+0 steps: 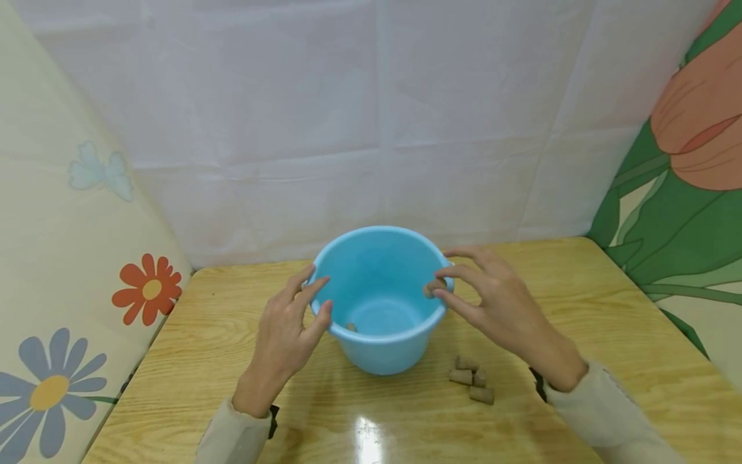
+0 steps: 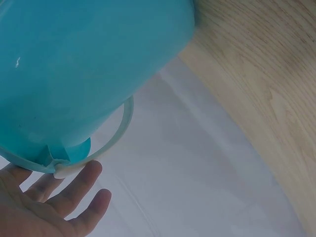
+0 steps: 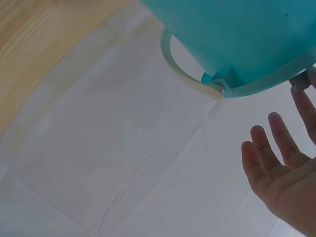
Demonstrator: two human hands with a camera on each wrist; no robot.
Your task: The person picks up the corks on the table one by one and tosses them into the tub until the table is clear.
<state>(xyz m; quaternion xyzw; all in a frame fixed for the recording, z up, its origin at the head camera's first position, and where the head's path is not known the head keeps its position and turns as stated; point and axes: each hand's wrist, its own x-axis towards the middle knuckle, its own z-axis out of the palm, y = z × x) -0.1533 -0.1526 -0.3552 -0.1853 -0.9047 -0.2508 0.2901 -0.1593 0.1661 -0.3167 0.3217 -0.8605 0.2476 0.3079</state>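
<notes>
A light blue plastic bucket point(image 1: 385, 356) stands on the wooden table between both hands. My left hand point(image 1: 284, 328) holds its left rim, with thumb and forefinger over the edge; in the left wrist view, other fingers point(image 2: 74, 192) lie outside, by the white handle point(image 2: 118, 131). Over the right rim, my right hand point(image 1: 500, 303) pinches a small tan cork point(image 1: 435, 287) between thumb and finger; its other fingers are spread in the right wrist view. Another tan cork point(image 1: 351, 327) shows inside the bucket, partly hidden by the near rim.
Several tan corks point(image 1: 480, 394) lie in a loose group on the table point(image 1: 232, 309), to the right of the bucket. A white cloth point(image 1: 278, 161) hangs behind the table. Flower-patterned panels point(image 1: 58, 258) flank it left and right.
</notes>
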